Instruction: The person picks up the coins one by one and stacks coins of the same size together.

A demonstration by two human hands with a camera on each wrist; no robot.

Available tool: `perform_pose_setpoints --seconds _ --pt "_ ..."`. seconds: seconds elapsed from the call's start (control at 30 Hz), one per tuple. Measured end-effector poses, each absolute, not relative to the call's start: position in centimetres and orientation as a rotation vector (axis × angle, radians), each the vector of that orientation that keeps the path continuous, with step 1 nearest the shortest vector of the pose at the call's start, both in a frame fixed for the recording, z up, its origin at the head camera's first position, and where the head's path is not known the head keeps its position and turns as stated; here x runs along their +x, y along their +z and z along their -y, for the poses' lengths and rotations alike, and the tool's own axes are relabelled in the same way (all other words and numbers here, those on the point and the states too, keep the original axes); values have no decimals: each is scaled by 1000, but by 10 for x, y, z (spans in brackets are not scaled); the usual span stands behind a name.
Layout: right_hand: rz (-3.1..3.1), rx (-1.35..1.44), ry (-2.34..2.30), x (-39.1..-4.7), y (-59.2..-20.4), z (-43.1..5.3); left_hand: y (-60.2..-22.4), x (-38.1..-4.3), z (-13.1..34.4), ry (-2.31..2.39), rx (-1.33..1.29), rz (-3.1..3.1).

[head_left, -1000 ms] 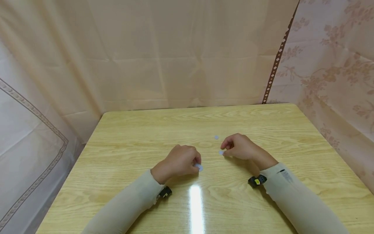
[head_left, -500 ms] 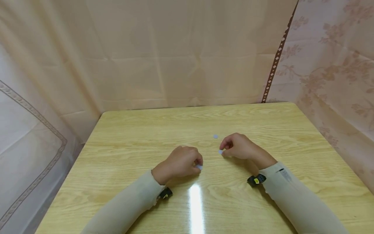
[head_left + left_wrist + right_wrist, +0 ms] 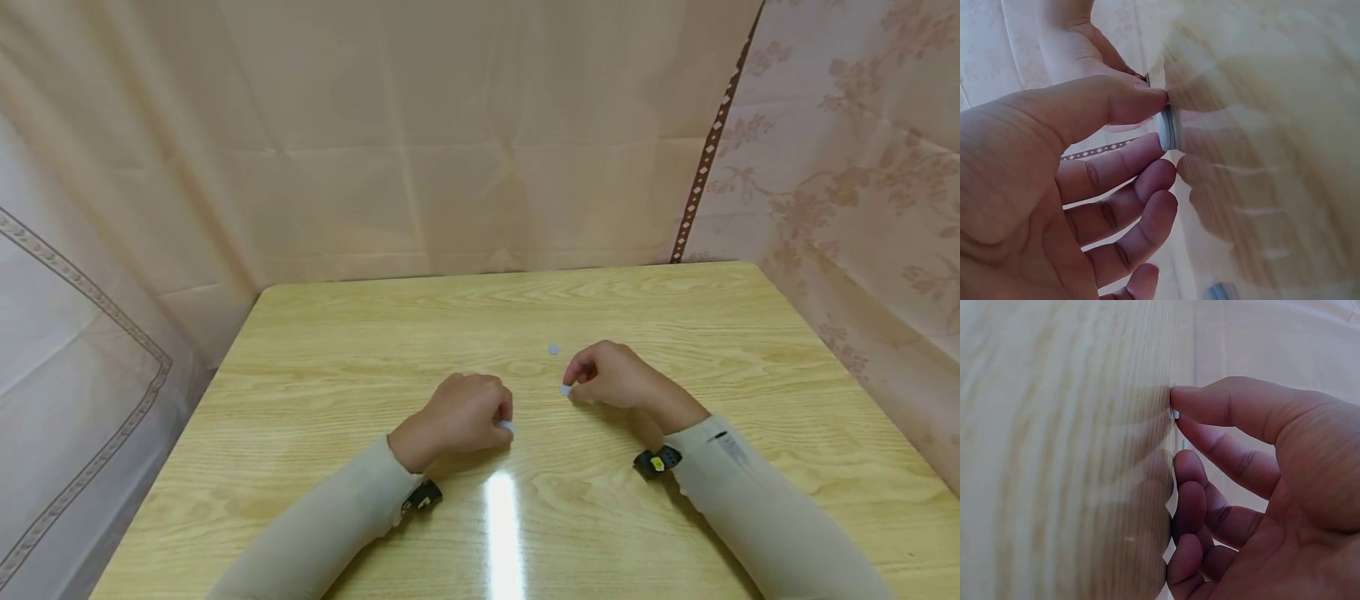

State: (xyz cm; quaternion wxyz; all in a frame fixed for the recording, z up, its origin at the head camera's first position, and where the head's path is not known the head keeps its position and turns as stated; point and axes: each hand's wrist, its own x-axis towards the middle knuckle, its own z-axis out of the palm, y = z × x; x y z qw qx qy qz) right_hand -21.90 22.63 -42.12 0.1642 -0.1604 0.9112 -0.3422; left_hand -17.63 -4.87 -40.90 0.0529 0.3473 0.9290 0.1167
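Observation:
Near the middle of the table my left hand (image 3: 467,417) pinches small bluish-grey round discs (image 3: 1167,130) between thumb and forefinger. They look stacked face to face, with layered edges showing, and stand right at the tabletop. Its other fingers are bent and touch nothing visible. To the right, my right hand (image 3: 617,375) holds one flat pale disc (image 3: 566,389) by its edge, thumb and forefinger at the table surface. The right wrist view shows only a thin sliver of this disc (image 3: 1175,415) between the fingertips. Another loose disc (image 3: 553,350) lies just beyond the right hand.
The wood-grain table (image 3: 360,342) has rounded far corners. A beige curtain (image 3: 465,142) hangs behind it, and a floral cloth (image 3: 847,183) hangs at the right. A bright light reflection (image 3: 504,533) shows on the tabletop in front. Both wrists wear dark bands (image 3: 657,462).
My left hand has shifted slightly left within the last half second, and its discs, offset from each other a second ago, show less now. My right hand holds nearly still on its disc.

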Motion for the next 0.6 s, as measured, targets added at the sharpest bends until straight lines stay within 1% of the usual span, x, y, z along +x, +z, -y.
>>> perform_pose_setpoints --seconds 0.27,0.6 --pt "-2601 -462 -964 -219 -421 -226 -408 -176 53 384 939 -2835" --pt "-2613 -498 -947 -218 -422 -227 -407 -177 54 367 918 -2845"
